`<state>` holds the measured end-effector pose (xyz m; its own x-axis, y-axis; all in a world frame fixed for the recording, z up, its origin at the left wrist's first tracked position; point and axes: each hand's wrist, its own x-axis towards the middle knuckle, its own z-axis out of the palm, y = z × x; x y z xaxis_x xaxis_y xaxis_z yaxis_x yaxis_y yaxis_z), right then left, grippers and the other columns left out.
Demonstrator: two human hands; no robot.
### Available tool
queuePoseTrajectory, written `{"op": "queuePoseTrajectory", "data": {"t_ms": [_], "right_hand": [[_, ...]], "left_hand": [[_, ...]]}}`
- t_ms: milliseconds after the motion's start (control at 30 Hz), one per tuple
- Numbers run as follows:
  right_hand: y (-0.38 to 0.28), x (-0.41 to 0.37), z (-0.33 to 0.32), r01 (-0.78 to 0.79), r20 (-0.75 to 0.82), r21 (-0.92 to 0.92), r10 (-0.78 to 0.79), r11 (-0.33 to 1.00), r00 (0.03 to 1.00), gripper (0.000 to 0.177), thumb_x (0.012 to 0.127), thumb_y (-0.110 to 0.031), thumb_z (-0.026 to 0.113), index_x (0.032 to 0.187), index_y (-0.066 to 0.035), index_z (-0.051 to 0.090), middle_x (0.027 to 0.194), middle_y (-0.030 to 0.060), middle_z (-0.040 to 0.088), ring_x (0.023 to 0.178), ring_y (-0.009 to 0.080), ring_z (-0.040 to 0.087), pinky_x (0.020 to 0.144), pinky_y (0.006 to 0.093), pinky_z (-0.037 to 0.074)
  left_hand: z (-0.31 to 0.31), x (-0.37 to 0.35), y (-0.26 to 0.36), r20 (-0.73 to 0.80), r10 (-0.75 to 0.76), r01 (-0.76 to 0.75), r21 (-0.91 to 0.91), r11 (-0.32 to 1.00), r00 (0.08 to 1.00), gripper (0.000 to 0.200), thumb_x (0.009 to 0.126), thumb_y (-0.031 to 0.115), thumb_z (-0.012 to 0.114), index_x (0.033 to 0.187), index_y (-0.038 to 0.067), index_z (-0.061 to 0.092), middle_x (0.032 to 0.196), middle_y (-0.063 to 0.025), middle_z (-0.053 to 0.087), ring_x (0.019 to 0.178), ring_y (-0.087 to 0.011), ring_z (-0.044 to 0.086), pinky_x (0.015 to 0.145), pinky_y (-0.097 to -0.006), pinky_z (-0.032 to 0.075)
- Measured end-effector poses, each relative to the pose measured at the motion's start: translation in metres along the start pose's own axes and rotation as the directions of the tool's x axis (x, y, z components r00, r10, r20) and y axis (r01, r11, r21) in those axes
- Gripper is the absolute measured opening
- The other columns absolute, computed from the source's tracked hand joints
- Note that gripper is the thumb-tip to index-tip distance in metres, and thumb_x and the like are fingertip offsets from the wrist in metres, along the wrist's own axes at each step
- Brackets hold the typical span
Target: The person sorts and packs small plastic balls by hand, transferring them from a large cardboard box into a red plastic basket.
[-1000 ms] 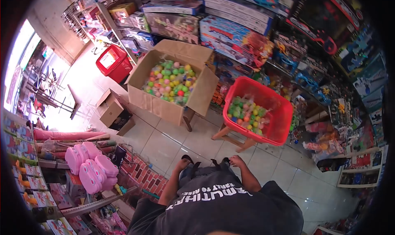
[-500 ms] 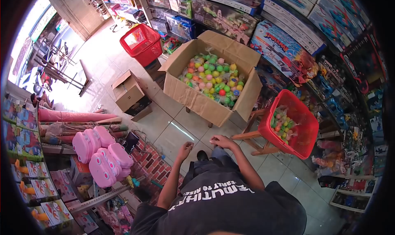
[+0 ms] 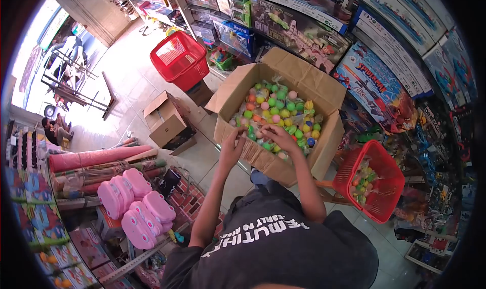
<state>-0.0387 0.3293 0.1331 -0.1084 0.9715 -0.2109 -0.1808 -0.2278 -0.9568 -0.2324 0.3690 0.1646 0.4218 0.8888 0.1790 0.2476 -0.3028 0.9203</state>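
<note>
A large open cardboard box (image 3: 244, 151) stands in front of me. It is filled with small colourful balls (image 3: 277, 106), many in clear plastic wrapping. My left hand (image 3: 233, 146) is at the box's near left edge, fingers bent together; what they hold, if anything, is hidden. Over the near part of the balls, my right hand (image 3: 280, 137) reaches in with its fingers stretched out and apart, close to the left fingertips. Nothing shows in its grasp.
A red basket (image 3: 387, 182) with more wrapped balls stands right on a wooden stool. Another red basket (image 3: 174, 76) and a smaller carton (image 3: 164, 122) are at the left back. Pink cases (image 3: 136, 200) lie left. Toy boxes (image 3: 298, 33) line the back. A person (image 3: 58, 132) sits far left.
Both hands have moved forward, from in front of my body to the near side of the large box and its balls. The view has shifted and the box appears closer.
</note>
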Motion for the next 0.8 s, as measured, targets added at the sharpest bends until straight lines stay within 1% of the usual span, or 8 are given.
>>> {"op": "queuePoseTrajectory", "data": {"t_ms": [200, 267, 333, 433, 467, 500, 667, 800], "right_hand": [[0.061, 0.110, -0.029, -0.053, -0.066, -0.392, 0.030, 0.918, 0.997, 0.036, 0.081, -0.012, 0.055, 0.114, -0.003, 0.046, 0.082, 0.0075, 0.059, 0.075, 0.0118, 0.057, 0.063, 0.0237, 0.045], [0.056, 0.125, -0.027, -0.201, -0.058, -0.386, 0.193, 0.901, 0.979, 0.049, 0.076, -0.013, 0.058, 0.121, -0.004, 0.040, 0.090, 0.0132, 0.060, 0.075, 0.0182, 0.060, 0.064, 0.0280, 0.047], [0.095, 0.153, -0.035, 0.260, -0.033, -0.645, -0.366, 0.719, 0.930, 0.057, 0.072, -0.015, 0.060, 0.124, -0.004, 0.037, 0.099, 0.0178, 0.059, 0.080, 0.0280, 0.061, 0.068, 0.0356, 0.047], [0.043, 0.140, -0.021, -0.101, -0.154, -0.604, 0.009, 0.791, 0.988, 0.064, 0.069, -0.016, 0.059, 0.126, -0.006, 0.032, 0.107, 0.0221, 0.055, 0.091, 0.0360, 0.057, 0.076, 0.0415, 0.045], [0.039, 0.140, -0.019, -0.243, -0.195, -0.585, 0.156, 0.773, 0.968, 0.064, 0.070, -0.016, 0.059, 0.127, -0.006, 0.032, 0.107, 0.0231, 0.054, 0.094, 0.0368, 0.055, 0.078, 0.0418, 0.044], [0.045, 0.140, -0.019, -0.251, -0.203, -0.581, 0.161, 0.774, 0.966, 0.064, 0.070, -0.016, 0.059, 0.127, -0.006, 0.032, 0.107, 0.0231, 0.054, 0.094, 0.0368, 0.055, 0.078, 0.0418, 0.044], [0.059, 0.143, -0.024, -0.085, -0.190, -0.634, -0.048, 0.769, 0.981, 0.055, 0.072, -0.019, 0.057, 0.121, -0.004, 0.036, 0.101, 0.0233, 0.056, 0.089, 0.0378, 0.056, 0.073, 0.0425, 0.044], [0.072, 0.157, -0.032, -0.158, -0.197, -0.558, 0.054, 0.814, 0.979, 0.040, 0.075, -0.017, 0.053, 0.112, -0.004, 0.044, 0.100, 0.0210, 0.057, 0.089, 0.0363, 0.057, 0.074, 0.0418, 0.045]], "left_hand": [[0.012, 0.094, -0.065, 0.215, -0.060, 0.009, 0.234, 0.972, 0.975, 0.030, 0.078, 0.007, 0.049, 0.108, 0.003, 0.049, 0.099, -0.0189, 0.054, 0.093, -0.0351, 0.053, 0.076, -0.0393, 0.045], [0.022, 0.114, -0.076, 0.200, -0.092, 0.020, 0.336, 0.942, 0.975, 0.031, 0.078, 0.008, 0.047, 0.108, 0.003, 0.048, 0.103, -0.0214, 0.053, 0.096, -0.0382, 0.050, 0.079, -0.0428, 0.043], [0.034, 0.132, -0.096, 0.236, -0.167, 0.071, 0.368, 0.927, 0.957, 0.033, 0.079, 0.010, 0.046, 0.111, 0.001, 0.046, 0.106, -0.0231, 0.052, 0.099, -0.0386, 0.050, 0.082, -0.0445, 0.041], [0.049, 0.148, -0.143, 0.235, -0.035, -0.076, 0.447, 0.892, 0.971, 0.037, 0.080, 0.015, 0.047, 0.114, 0.000, 0.043, 0.106, -0.0249, 0.052, 0.100, -0.0390, 0.050, 0.084, -0.0448, 0.040], [0.052, 0.156, -0.143, 0.309, -0.218, 0.038, 0.497, 0.867, 0.926, 0.038, 0.080, 0.014, 0.049, 0.114, -0.001, 0.041, 0.106, -0.0253, 0.052, 0.100, -0.0382, 0.050, 0.084, -0.0436, 0.040], [0.056, 0.160, -0.146, 0.366, -0.390, 0.139, 0.553, 0.821, 0.845, 0.040, 0.079, 0.014, 0.051, 0.114, -0.002, 0.039, 0.106, -0.0257, 0.052, 0.101, -0.0374, 0.051, 0.085, -0.0425, 0.040], [0.064, 0.162, -0.155, 0.281, -0.413, 0.255, 0.462, 0.849, 0.866, 0.042, 0.078, 0.018, 0.054, 0.113, -0.001, 0.042, 0.101, -0.0251, 0.054, 0.097, -0.0377, 0.053, 0.082, -0.0433, 0.042], [0.060, 0.164, -0.152, 0.321, -0.429, 0.229, 0.508, 0.830, 0.844, 0.035, 0.076, 0.022, 0.056, 0.101, -0.002, 0.051, 0.095, -0.0248, 0.058, 0.091, -0.0375, 0.056, 0.077, -0.0436, 0.045]]}}
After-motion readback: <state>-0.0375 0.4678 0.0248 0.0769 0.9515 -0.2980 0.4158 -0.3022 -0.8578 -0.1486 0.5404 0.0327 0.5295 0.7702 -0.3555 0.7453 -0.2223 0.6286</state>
